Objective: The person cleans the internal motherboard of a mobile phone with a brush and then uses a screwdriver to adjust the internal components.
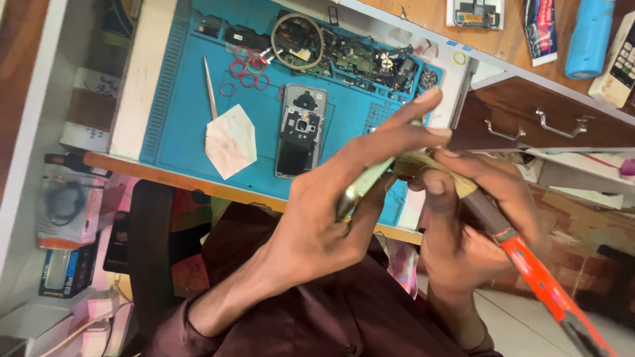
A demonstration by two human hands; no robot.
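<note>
Right now my left hand (344, 198) is closed around a thin, flat, pale metallic phone part (360, 188), pinched edge-on between thumb and fingers with the index finger stretched out along its top. My right hand (476, 198) is wrapped around a brush with a bright orange plastic handle and pale bristles (529, 271); the bristles press against the upper end of the part, and the handle runs off toward the lower right corner. Both hands are held up in front of my dark maroon shirt (331, 311), just off the edge of the bench.

On the bench lies a blue rubber work mat (185, 119). An opened grey phone body with its inner frame exposed (301, 132) lies face-down near the mat's middle. Beside it rests a white, roughly hexagonal piece of paper (230, 140) with a slim pale stick (210, 86) just above it. Small red rubber rings (248, 69) are scattered near a coil of wire (297, 41) and a heap of dark circuit parts (370, 59).
</note>
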